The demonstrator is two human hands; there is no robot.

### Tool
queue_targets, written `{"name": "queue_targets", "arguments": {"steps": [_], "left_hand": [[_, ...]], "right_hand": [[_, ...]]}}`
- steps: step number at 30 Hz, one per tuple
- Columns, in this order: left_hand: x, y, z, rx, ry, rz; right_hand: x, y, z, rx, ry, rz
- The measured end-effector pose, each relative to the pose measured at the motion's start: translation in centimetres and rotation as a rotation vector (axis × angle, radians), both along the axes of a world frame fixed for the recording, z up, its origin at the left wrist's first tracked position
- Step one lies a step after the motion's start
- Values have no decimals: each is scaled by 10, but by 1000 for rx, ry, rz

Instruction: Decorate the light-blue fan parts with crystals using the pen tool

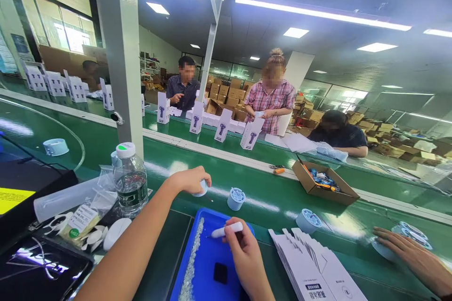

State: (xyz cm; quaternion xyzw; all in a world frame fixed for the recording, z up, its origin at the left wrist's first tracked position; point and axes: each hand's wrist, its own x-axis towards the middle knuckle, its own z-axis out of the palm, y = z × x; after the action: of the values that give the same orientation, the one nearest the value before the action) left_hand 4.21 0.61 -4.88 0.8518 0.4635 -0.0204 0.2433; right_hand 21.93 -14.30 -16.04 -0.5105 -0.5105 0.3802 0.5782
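My left hand (190, 180) reaches over the green belt with its fingers closed around a light blue round plastic part (200, 189), mostly covered by the hand. My right hand (245, 256) pinches a white pen-shaped tool (228, 230) above a blue tray (190, 248). The tool's thin dark tip points left, toward small clear pieces (189, 270) heaped along the tray's left side. A small black square (221, 273) lies on the tray floor. Just right of my left hand, another light blue part (236, 198) stands on the belt, its spoked face up.
A co-worker's hand (406, 251) touches light blue parts at the right. Flat white boxes (314, 268) lie beside the tray. A water bottle (130, 181) stands left; a cardboard box of parts (323, 183) sits beyond. Upright printed boxes (223, 124) line the far belt, with people behind.
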Motion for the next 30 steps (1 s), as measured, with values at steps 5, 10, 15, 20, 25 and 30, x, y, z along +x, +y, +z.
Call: {"name": "queue_targets", "arguments": {"steps": [5, 10, 15, 20, 25, 30], "left_hand": [[-1, -7, 12, -58, -95, -92], [2, -10, 15, -46, -144, -86], [7, -11, 14, 15, -389, 75], [19, -10, 13, -139, -805, 343], [25, -13, 17, -246, -1065, 452], [27, -11, 15, -407, -1248, 394]], "right_hand": [[2, -2, 1, 21, -8, -49], [6, -7, 10, 87, -213, -67], [23, -7, 15, 169, -375, -145], [34, -5, 11, 181, -376, -243], [33, -5, 8, 160, -391, -244], [30, -6, 7, 148, -390, -208]]}}
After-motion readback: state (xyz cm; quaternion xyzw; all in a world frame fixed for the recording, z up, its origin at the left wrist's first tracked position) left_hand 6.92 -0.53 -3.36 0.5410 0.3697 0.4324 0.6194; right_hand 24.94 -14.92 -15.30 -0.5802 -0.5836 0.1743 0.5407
